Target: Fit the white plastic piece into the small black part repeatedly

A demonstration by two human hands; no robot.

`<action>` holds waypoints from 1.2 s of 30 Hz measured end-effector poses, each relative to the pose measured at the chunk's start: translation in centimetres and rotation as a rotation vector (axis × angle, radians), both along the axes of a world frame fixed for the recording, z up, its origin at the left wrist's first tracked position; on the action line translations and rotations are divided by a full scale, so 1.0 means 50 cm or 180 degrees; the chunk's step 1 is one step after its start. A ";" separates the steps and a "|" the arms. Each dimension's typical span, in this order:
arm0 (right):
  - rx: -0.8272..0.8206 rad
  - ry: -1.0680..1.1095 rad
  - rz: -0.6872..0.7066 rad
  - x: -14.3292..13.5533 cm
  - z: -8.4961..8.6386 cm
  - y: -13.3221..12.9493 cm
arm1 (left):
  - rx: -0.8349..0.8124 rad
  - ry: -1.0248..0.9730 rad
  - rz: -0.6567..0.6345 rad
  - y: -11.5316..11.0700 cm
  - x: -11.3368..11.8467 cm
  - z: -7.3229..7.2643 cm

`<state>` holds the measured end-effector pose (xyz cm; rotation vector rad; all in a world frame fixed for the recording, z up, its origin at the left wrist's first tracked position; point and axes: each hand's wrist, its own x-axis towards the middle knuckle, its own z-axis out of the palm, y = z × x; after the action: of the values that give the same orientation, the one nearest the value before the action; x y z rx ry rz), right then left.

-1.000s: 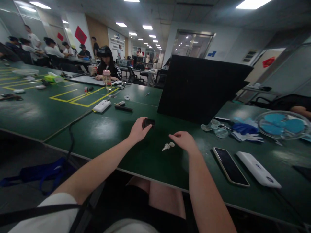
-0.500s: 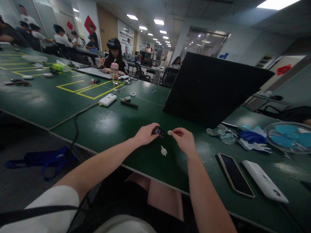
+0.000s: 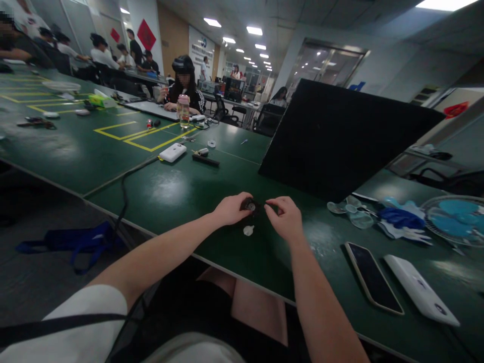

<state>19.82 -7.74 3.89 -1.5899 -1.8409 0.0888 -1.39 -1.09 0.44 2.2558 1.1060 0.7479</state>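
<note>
Dark, plastic-looking material makes up the small part (image 3: 247, 204) held by the left hand (image 3: 231, 209), apparently just above the table (image 3: 181, 201), in front of the person. The left grip is clamped on it from the side, thumb and fingers wrapped around its left end, so that a paler round spot on it is left uncovered, turned toward the other hand. By this hold the part is probably kept steady while its free end is left accessible.

The right hand (image 3: 286, 218) is poised just beside that free end, with thumb and fingertips drawn near each other, as suits fine handling; whether anything thin is pinched there, or the tips merely lie close, cannot be told.

A small white piece (image 3: 248, 231) is laid flat on the table, on the near side of the dark part, where it can be reached easily by either hand. The phone (image 3: 374, 277) and a white device (image 3: 421, 290) are set side by side beyond the right forearm, presumably so that elbow room is kept. A large black panel (image 3: 340, 136) is tilted behind the hands; how it is propped is hidden.
</note>
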 end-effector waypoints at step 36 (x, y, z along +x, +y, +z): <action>-0.0399 0.0249 0.0108 -0.009 -0.042 0.011 | 0.0179 0.0358 0.0090 0.003 -0.002 -0.007</action>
<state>19.40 -7.19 1.80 -1.6165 -1.8325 0.2829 -1.48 -0.95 0.09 2.3590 1.1848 0.6783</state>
